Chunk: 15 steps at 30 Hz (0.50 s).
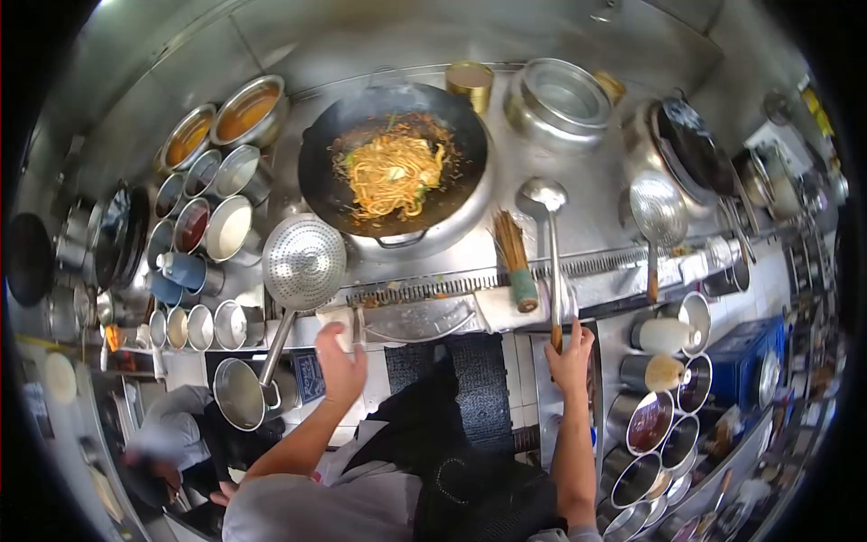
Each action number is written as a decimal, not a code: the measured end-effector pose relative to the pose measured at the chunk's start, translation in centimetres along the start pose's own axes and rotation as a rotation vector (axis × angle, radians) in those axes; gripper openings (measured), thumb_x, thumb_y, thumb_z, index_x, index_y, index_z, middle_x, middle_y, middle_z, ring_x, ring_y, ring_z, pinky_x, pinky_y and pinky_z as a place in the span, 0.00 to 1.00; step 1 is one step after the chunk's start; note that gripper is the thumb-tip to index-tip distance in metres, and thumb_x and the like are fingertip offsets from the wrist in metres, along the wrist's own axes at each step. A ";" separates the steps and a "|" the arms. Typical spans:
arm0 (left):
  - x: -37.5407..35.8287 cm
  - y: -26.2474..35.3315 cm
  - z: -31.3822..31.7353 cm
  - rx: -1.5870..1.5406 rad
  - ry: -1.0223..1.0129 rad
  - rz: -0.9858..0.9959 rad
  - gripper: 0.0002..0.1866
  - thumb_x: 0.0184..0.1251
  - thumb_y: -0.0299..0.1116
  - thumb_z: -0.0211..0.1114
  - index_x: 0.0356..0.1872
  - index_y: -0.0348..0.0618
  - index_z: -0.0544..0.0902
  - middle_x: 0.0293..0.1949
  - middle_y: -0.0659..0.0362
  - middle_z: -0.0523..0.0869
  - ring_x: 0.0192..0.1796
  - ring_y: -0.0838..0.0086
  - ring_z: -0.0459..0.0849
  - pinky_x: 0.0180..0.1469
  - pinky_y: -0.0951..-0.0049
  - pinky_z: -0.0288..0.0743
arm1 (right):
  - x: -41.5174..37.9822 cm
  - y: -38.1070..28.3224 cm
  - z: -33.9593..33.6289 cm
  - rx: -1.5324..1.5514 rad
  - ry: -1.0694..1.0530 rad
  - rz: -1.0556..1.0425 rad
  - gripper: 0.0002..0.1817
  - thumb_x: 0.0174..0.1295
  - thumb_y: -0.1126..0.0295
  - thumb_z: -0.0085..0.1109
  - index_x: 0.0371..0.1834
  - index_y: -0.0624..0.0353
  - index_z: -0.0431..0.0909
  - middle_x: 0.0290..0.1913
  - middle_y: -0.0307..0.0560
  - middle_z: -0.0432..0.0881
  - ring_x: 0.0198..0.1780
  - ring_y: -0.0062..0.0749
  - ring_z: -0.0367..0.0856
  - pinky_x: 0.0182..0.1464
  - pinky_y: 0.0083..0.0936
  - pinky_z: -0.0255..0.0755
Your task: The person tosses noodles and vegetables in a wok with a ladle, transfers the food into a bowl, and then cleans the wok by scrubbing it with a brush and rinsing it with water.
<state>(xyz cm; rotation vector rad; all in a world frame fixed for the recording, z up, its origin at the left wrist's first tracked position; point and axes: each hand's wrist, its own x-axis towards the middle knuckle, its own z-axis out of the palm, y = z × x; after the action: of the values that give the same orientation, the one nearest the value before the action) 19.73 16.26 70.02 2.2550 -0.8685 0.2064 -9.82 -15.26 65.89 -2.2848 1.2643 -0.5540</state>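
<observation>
Nearest to us are our two hands, low and well apart. Our right hand [571,359] is at the wooden end [557,338] of the long ladle [552,244], with the thumb on one side and the fingers on the other. We can't tell how tight that grip is. The ladle points away from us, nearly straight, tipping just a bit left, so its round bowl sits far from the hand. The right hand is much the nearer one to it. Our left hand [343,366] has its fingers up at a white cloth [335,318] by the front edge of the stove, and we can't tell if they pinch it or only touch it. To the left of that hand, near but apart, the big skimmer [304,262], full of holes, leans with its handle toward us. A bit farther on, a bamboo brush [511,244] lies just left of the ladle. Past the skimmer and the brush is the black wok [316,163], ahead and to the left of our right hand, with yellow noodles [393,176] in it. Behind stand a gold tin [470,83] and a steel pot [555,135].
</observation>
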 end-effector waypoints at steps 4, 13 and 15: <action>-2.1 -7.9 2.0 0.250 0.118 -0.199 0.36 0.56 0.27 0.72 0.64 0.26 0.64 0.54 0.41 0.76 0.59 0.46 0.73 0.64 0.51 0.65 | 3.9 1.0 2.5 -0.102 -0.197 0.108 0.46 0.50 0.76 0.66 0.76 0.59 0.57 0.61 0.71 0.64 0.57 0.68 0.73 0.61 0.49 0.71; 1.4 -9.1 3.7 -0.100 -0.203 -0.496 0.31 0.59 0.39 0.74 0.59 0.31 0.72 0.52 0.39 0.80 0.52 0.46 0.80 0.55 0.53 0.74 | 7.4 0.7 -2.0 0.288 -0.221 0.225 0.31 0.73 0.70 0.55 0.79 0.57 0.59 0.26 0.34 0.73 0.23 0.16 0.70 0.24 0.19 0.67; 1.5 -9.1 3.8 -0.269 -0.179 -0.520 0.31 0.62 0.37 0.72 0.61 0.32 0.69 0.54 0.40 0.80 0.55 0.49 0.81 0.55 0.55 0.76 | 7.1 -5.1 -5.5 0.335 -0.231 0.236 0.32 0.71 0.68 0.56 0.78 0.59 0.60 0.28 0.40 0.77 0.21 0.20 0.69 0.23 0.25 0.66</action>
<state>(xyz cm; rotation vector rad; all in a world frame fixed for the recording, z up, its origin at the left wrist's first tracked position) 26.33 17.70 62.68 2.1775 -0.3438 -0.3344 -5.91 -20.12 74.11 -1.8363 1.2032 -0.3726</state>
